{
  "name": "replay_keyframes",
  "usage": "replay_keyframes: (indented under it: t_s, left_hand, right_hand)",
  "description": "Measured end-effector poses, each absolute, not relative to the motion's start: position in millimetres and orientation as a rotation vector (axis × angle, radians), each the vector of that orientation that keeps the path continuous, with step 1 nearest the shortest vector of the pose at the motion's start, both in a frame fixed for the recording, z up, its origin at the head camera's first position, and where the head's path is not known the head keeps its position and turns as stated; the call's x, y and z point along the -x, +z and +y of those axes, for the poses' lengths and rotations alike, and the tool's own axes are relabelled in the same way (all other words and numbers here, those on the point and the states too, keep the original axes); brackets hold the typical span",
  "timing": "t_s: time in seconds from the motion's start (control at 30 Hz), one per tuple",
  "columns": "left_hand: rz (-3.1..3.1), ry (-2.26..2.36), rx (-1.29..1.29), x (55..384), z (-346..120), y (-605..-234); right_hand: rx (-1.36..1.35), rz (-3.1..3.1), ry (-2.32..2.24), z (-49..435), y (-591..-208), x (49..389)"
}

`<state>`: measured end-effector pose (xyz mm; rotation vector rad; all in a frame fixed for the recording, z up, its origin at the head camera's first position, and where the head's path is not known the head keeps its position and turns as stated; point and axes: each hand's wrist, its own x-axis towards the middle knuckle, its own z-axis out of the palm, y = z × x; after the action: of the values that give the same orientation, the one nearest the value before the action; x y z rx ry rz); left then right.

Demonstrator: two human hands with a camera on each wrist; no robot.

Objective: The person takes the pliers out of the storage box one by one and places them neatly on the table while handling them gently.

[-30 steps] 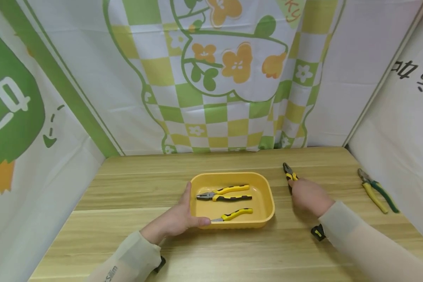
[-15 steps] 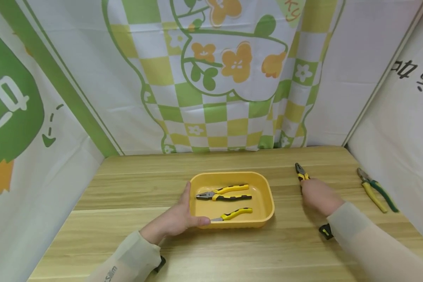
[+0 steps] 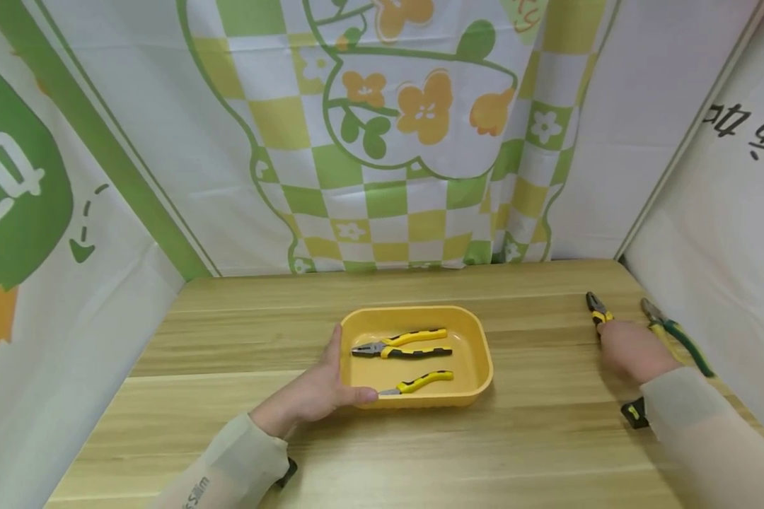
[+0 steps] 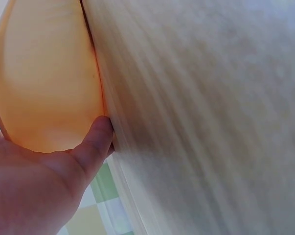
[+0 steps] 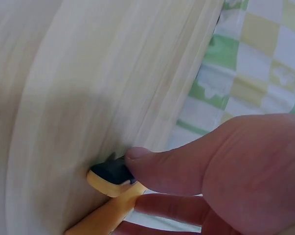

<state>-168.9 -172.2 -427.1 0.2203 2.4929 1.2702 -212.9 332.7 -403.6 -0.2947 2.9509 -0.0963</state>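
Observation:
My left hand point(image 3: 315, 392) grips the left end of a yellow plastic container point(image 3: 420, 401), with the thumb over its front rim. In the left wrist view the fingers lie against its outer wall point(image 4: 54, 83). Inside lie black-and-yellow combination pliers point(image 3: 385, 350) and, nearer the front, a second pair of pliers point(image 3: 425, 382), partly hidden by the rim. Far to the right my right hand point(image 3: 637, 351) holds another pair of combination pliers point(image 3: 598, 308) by the handles, head pointing away. Their yellow-and-black handles point(image 5: 108, 210) show between thumb and fingers in the right wrist view.
Pliers with green and yellow handles point(image 3: 689, 346) lie at the table's right edge, just beyond my right hand and partly covered by it. Checkered fabric point(image 3: 388, 205) hangs behind the wooden table point(image 3: 242, 339); white printed sheets line both sides.
My right hand has moved right with the pliers, from near the container to beside the green-handled pair. My left hand and the container have stayed in place.

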Motion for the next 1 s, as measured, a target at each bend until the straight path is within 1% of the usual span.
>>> replay_keyframes:
  t_s: [0.37, 1.0]
  left_hand:
    - [2.494, 1.263, -0.212, 168.2, -170.7, -424.7]
    - [2.497, 1.245, -0.221, 169.0, -170.6, -423.4]
  right_hand:
    - [0.172, 2.966, -0.147, 357.1, -406.6, 211.3]
    - [0.203, 3.000, -0.086, 377.0, -405.8, 208.4]
